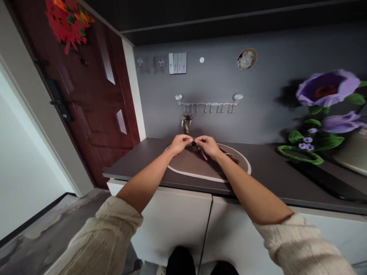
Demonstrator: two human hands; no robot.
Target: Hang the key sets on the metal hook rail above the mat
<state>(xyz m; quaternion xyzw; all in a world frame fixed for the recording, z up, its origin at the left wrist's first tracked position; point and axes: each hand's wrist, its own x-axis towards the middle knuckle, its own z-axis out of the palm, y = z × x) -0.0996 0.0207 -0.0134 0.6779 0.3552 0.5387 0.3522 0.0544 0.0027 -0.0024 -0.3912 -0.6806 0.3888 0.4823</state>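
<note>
Both hands meet above the brown oval mat (183,168) with the pale rim. My left hand (180,143) pinches a key ring with a small round black piece (194,143) on it. From the other side my right hand (208,146) grips the same key ring, thumb and fingers together. Small metal parts hang under it, partly hidden. A pink strip (204,154) shows below my right fingers. More keys (229,154) lie on the mat behind my right wrist. Several keys (187,123) hang from the left hooks of the wall rack (212,104).
The mat lies on a dark countertop (266,164) above white cabinet doors (174,214). Purple fabric flowers (327,89), a green loop (301,154) and a long black object (329,181) are at the right. A dark red door (94,130) stands at the left.
</note>
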